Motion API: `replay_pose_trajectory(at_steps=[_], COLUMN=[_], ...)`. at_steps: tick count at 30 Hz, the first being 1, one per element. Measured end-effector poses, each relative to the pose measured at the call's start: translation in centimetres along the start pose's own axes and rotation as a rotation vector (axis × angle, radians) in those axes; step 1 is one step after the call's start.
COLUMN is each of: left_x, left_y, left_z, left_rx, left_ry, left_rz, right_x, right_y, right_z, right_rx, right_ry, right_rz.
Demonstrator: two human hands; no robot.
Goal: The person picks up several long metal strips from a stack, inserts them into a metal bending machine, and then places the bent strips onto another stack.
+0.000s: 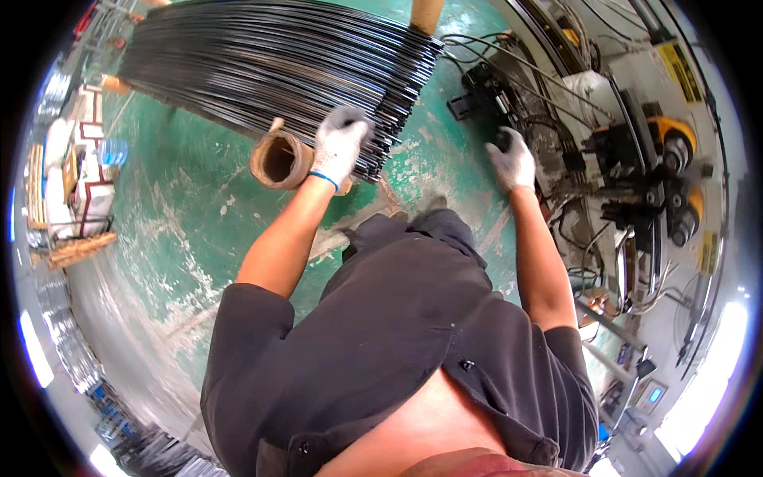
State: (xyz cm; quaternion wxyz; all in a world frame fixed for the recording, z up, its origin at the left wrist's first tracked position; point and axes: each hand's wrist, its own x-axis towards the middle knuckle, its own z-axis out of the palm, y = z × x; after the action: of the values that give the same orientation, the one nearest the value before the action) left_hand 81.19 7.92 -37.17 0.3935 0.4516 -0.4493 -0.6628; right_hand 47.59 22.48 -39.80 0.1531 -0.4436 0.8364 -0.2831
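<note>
My left hand (340,145), in a white glove with grey fingers, is over the near ends of a large stack of black rods or thin tubes (270,60). Its fingers are loosely bent with a gap to the thumb, and I see nothing held in them; whether it touches the rods I cannot tell. Off to the right, my right hand (515,163) wears a matching glove. Thumb and fingers stand apart around a dark gap, beside a black machine part (489,95), with nothing visible in the grip.
A brown hollow tube (283,160) stands by my left wrist, at the stack's near edge. Machinery with cables and black-and-orange units (675,147) lines the right side. Far left is a rack with boxes (79,175). The green floor (183,230) is scuffed.
</note>
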Motion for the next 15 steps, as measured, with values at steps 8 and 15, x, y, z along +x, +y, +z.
replay_pose_trajectory(at_steps=[8, 15], left_x=[-0.5, 1.4], left_y=[0.5, 0.6], left_z=[-0.8, -0.4], left_rx=[0.61, 0.642], left_ry=[-0.149, 0.022], left_rz=[0.081, -0.175], right_x=[16.9, 28.2], right_y=[-12.2, -16.0], right_z=[14.1, 21.9], right_rx=[-0.315, -0.614], right_ry=[-0.194, -0.343], right_rz=[-0.391, -0.412])
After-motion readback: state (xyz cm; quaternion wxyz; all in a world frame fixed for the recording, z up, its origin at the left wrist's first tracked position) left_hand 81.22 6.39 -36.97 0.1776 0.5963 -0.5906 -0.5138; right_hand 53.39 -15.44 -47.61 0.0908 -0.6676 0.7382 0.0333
